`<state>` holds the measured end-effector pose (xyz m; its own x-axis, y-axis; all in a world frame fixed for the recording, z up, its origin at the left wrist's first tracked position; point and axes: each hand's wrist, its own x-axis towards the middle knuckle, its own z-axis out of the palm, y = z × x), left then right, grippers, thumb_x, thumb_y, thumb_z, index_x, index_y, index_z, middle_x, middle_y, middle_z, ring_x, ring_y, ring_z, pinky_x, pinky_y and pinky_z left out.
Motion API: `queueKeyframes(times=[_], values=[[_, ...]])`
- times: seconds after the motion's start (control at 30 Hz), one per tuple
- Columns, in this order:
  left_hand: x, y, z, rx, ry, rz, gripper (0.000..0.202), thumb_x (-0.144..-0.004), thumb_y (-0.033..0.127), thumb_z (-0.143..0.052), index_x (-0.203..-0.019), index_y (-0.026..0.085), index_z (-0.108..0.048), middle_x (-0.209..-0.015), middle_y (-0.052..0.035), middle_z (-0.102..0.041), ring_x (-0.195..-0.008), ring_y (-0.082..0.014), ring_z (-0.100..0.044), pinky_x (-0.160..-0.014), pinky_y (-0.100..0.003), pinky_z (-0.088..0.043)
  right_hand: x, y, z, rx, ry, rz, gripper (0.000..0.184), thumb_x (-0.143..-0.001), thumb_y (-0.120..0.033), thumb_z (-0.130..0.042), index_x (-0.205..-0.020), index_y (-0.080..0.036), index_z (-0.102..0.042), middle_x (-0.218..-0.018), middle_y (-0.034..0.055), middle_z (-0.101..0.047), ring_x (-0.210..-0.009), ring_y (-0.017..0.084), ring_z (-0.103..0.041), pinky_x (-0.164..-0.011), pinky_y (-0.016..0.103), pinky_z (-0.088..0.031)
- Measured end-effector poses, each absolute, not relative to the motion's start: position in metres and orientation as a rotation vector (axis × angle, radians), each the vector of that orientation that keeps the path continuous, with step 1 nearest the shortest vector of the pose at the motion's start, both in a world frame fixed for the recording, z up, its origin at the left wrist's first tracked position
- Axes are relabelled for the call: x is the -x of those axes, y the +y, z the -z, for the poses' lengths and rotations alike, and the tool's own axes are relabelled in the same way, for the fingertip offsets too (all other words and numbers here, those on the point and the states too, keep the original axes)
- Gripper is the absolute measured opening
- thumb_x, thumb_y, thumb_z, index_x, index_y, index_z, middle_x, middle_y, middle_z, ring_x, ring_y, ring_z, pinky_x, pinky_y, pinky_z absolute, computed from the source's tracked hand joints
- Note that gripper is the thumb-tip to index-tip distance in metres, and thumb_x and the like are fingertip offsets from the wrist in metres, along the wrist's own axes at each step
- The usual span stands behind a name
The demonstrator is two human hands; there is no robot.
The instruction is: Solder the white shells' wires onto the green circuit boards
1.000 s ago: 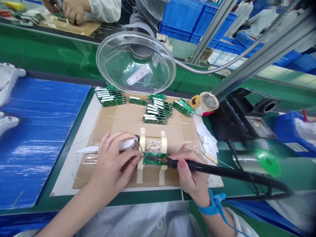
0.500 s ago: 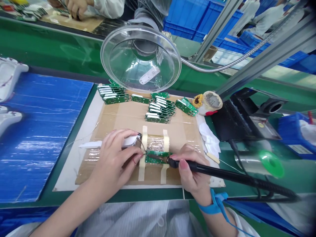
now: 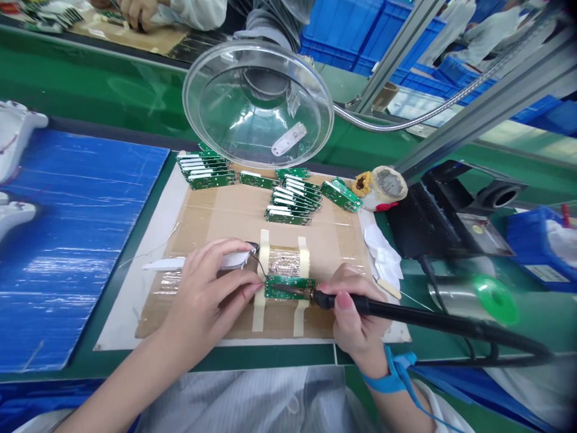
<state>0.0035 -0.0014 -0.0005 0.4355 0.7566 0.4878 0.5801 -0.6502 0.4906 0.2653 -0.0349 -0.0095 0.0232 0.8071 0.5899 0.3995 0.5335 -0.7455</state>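
Observation:
A green circuit board (image 3: 291,292) lies on a cardboard mat between two strips of masking tape. My left hand (image 3: 211,276) is closed around a slim white plastic housing (image 3: 237,260), thumb and forefinger pinching a thin wire at the board's left edge. A dark wire (image 3: 259,262) runs from the housing's black end down towards the board. My right hand (image 3: 360,310) grips a black soldering iron (image 3: 383,308) like a pen. Its metal tip points left over the board; whether it touches is unclear.
Stacked circuit boards (image 3: 293,201) lie behind the work spot, under a clear fume hood (image 3: 259,153). To the right stand a tip-cleaning pot (image 3: 387,183), a black soldering station (image 3: 419,210) and a solder spool (image 3: 496,299). A blue sheet (image 3: 90,222) lies left. A co-worker's hand (image 3: 137,12) is opposite.
My right hand and the soldering iron have shifted slightly to the right. My left hand, the housing and the board stay almost where they were.

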Motion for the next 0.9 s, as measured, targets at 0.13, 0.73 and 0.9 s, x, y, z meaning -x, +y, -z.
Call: queueKeyframes(times=[0.13, 0.73, 0.9], values=[[-0.0024, -0.0017, 0.0020, -2.488, 1.160, -0.957, 0.018, -0.110, 0.013, -0.064, -0.104, 0.024, -0.077, -0.142, -0.0118, -0.064, -0.135, -0.0324, -0.060, -0.105, -0.049, -0.045, -0.2645, -0.0341, 0.0053, 1.060, -1.640, -0.443, 0.017, -0.109, -0.025, -0.061, -0.100, -0.026, -0.076, -0.077, 0.0016, -0.077, -0.060, 0.017, -0.063, -0.055, 0.033, -0.050], [-0.0025, -0.0035, 0.0020, -2.454, 1.204, -0.901, 0.021, -0.112, 0.017, -0.060, -0.105, 0.025, -0.077, -0.151, -0.0102, -0.060, -0.143, -0.0326, -0.056, -0.110, -0.049, -0.046, -0.2655, -0.0348, 0.0064, 1.060, -1.656, -0.502, 0.013, -0.107, -0.022, -0.065, -0.103, -0.026, -0.076, -0.081, 0.0001, -0.079, -0.064, 0.016, -0.064, -0.057, 0.032, -0.049], [-0.0030, -0.0036, 0.0010, -2.448, 1.206, -0.892, 0.021, -0.112, 0.017, -0.060, -0.102, 0.024, -0.077, -0.151, -0.0108, -0.061, -0.142, -0.0326, -0.057, -0.109, -0.049, -0.046, -0.2653, -0.0333, 0.0067, 1.039, -1.654, -0.503, 0.012, -0.106, -0.021, -0.065, -0.102, -0.026, -0.076, -0.082, -0.0006, -0.080, -0.063, 0.016, -0.063, -0.058, 0.032, -0.049]])
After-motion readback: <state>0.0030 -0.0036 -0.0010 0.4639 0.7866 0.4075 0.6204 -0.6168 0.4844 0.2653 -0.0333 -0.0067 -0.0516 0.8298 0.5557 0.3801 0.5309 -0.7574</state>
